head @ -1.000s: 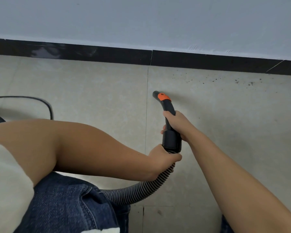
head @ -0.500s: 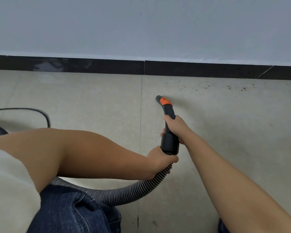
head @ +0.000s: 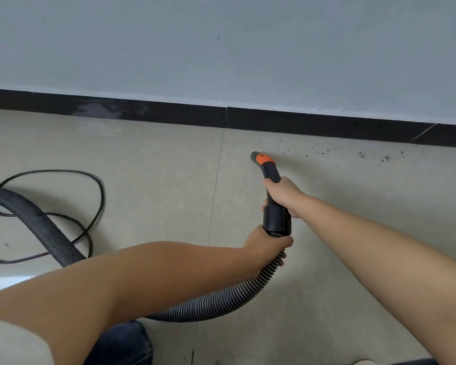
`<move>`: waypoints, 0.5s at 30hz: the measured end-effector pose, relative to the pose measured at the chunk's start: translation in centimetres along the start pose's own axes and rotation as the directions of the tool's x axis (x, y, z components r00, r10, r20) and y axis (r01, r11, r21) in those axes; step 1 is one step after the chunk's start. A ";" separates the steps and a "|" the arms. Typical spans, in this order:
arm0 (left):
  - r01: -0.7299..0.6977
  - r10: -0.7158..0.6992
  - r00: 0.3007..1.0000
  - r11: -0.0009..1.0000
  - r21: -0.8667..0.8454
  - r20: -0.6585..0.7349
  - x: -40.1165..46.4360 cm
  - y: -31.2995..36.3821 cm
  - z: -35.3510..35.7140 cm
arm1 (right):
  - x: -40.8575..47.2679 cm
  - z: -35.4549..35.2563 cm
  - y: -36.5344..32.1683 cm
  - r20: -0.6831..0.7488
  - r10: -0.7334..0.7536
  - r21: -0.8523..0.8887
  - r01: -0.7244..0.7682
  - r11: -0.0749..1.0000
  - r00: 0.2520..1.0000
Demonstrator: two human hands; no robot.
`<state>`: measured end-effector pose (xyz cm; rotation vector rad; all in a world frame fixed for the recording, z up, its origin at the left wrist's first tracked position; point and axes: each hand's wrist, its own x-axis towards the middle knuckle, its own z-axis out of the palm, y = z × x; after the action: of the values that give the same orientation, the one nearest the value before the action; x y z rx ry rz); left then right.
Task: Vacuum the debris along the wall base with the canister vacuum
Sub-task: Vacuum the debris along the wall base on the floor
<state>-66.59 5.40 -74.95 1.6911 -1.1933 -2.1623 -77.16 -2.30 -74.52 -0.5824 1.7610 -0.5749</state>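
The right hand [head: 283,197] grips the black curved vacuum nozzle with orange collar [head: 265,167], the left hand [head: 265,245] holds the ribbed grey hose [head: 221,299], and the dark speckled debris [head: 363,154] lies right of the tip, seemingly untouched along the black skirting [head: 300,122].

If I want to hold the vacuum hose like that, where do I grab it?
Grab the stiff black handle from above with one hand, as the right hand does. The other, like the left hand, holds the bendy ribbed hose just behind the collar, steadying it.
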 end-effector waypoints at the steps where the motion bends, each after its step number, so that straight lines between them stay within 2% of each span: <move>1: -0.009 0.009 1.000 1.000 -0.014 -0.025 0.2 0.1 0.5 | 0.3 -0.3 -0.2 0.011 -0.009 -0.012 0.010 1.000 1.000; 5: -0.085 0.083 0.990 0.996 -0.017 -0.111 1.4 0.5 2.2 | 1.4 -1.7 -0.6 0.037 -0.027 -0.058 0.029 0.998 0.999; 10: -0.157 0.153 0.972 0.988 -0.006 -0.177 2.3 0.1 3.1 | 2.7 -2.5 0.4 0.032 -0.046 -0.036 0.048 0.998 0.998; 15: -0.170 0.160 0.964 0.985 -0.029 -0.212 2.7 -0.5 2.7 | 3.2 -2.1 1.1 0.064 -0.068 0.098 0.061 0.993 0.996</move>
<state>-69.72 5.55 -77.11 1.6847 -1.1702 -1.8506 -80.10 -3.30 -77.04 -0.5868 1.6469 -0.6735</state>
